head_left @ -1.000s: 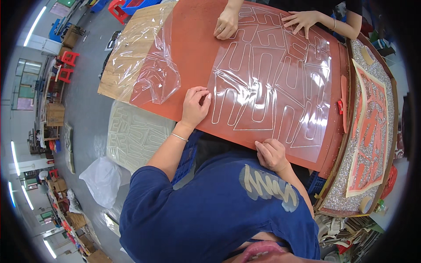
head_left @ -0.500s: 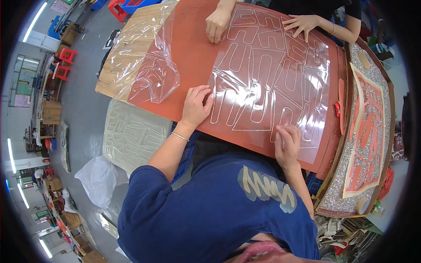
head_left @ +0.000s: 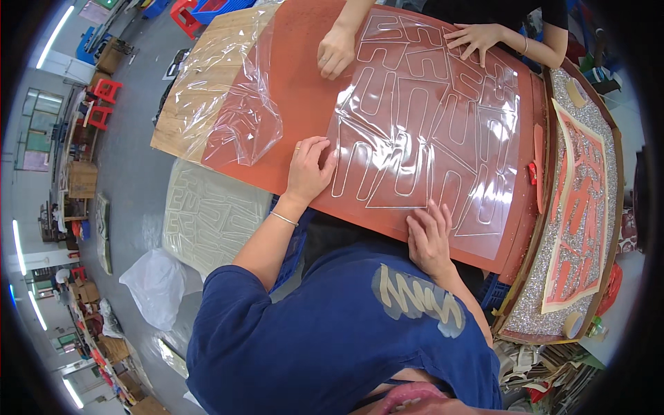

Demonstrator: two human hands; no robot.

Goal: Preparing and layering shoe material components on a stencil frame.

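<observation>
Because the lens bends everything toward its rim, I cannot make out the far corners of the room, and my own blue shirt (head_left: 332, 339) hides the near edge of the orange board (head_left: 304, 104). What lies under the board is cut off too, apart from a pale sheet with cut-out shapes (head_left: 207, 214) on the floor to my left and a white plastic bag (head_left: 155, 287) just beside it.

On the board lies a clear plastic film (head_left: 429, 117) with outlined letter-like shapes; I cannot tell what they form. A second, crumpled clear film (head_left: 228, 111) lies over the board's left end and the wooden panel (head_left: 173, 131) below it. To my right stands a glittery silver panel with orange cut-outs (head_left: 581, 207), and a small red clip-like thing (head_left: 532, 173) sits between it and the board.

I have my left hand (head_left: 308, 169) flat on the left edge of the letter film, fingers curled slightly, pressing and grasping nothing. I rest my right hand (head_left: 429, 238) palm-down on the film's near edge, fingers spread, likewise unclenched. Across the board, another person's two hands (head_left: 335, 52) press the film's far edge.
</observation>
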